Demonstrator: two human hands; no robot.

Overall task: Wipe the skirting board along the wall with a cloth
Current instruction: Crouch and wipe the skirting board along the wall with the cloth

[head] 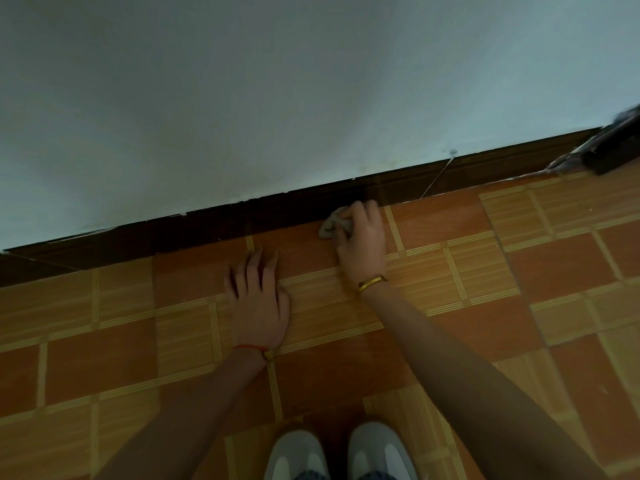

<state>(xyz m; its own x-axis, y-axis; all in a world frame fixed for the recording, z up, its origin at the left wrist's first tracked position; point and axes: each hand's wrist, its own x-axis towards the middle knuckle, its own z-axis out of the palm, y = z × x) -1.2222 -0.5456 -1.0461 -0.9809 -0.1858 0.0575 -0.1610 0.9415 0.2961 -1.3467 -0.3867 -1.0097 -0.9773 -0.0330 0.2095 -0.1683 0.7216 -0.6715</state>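
1. The skirting board (277,209) is a dark brown strip where the pale wall (277,98) meets the tiled floor (450,265). Its long axis crosses the frame on a diagonal, from the left edge below mid-height up to the upper right.

2. The right hand (363,242) sits just right of the frame's centre, fingers curled round a small crumpled grey cloth (334,223). The cloth bulges out to the left of the fingers and lies at the foot of the board; whether it touches the board's face or only the tile beside it cannot be told.

3. The left hand (258,294) lies flat on the floor, lower and to the left, fingers straight and slightly spread, holding nothing. It looks like a prop for the crouch. Its fingertips stop short of the board.

4. The relation that matters: the board lies straight ahead of the right fingers, toward the top of the frame. That hand is nearer and has the cloth, so the stroke should follow the diagonal.

5. A thin pale wire or stick (438,180) leans across the board up and right of the cloth, which could snag a stroke going that way.
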